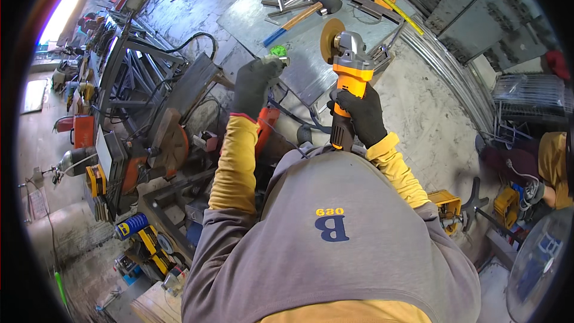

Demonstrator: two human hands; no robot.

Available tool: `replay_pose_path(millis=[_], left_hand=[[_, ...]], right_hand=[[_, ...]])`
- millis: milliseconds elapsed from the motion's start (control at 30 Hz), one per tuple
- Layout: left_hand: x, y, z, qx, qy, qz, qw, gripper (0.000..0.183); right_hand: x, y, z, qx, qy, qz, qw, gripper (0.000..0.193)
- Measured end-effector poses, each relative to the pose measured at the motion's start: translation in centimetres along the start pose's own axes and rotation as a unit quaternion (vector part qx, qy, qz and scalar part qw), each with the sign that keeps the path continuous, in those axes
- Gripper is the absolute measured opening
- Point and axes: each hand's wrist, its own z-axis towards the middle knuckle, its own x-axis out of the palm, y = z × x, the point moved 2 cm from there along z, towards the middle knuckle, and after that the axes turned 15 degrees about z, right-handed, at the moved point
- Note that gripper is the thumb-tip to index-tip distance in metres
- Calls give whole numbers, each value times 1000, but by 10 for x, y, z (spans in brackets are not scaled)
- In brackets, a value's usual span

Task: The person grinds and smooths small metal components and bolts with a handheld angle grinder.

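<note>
My right hand (363, 113), in a dark work glove, is wrapped round the body of an orange and grey angle grinder (351, 81). The grinder stands upright in front of my chest, its brown disc (331, 40) at the top, facing left. My left hand (254, 87), gloved too, is raised to the left of the disc with its fingers closed. A small metal piece (285, 60) pokes out from its fingertips. Right beside that piece shows a bright green bit (278, 51), whose kind I cannot make out. The disc and the left hand are apart.
Ahead, a metal sheet (305, 72) on the floor bears a mallet (326, 1) and metal frames. Long metal bars (439, 72) lie to the right. A chop saw (170, 143) stands left, a spray can (131, 225) lower left. Another person's sleeve (553, 161) and a fan (541, 269) are at right.
</note>
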Motion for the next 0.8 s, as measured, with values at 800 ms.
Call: replay_pose_path(millis=[800], left_hand=[[78, 71, 45, 173, -134, 451, 865, 27]], right_hand=[[-31, 4, -8, -10, -120, 39, 992, 33]])
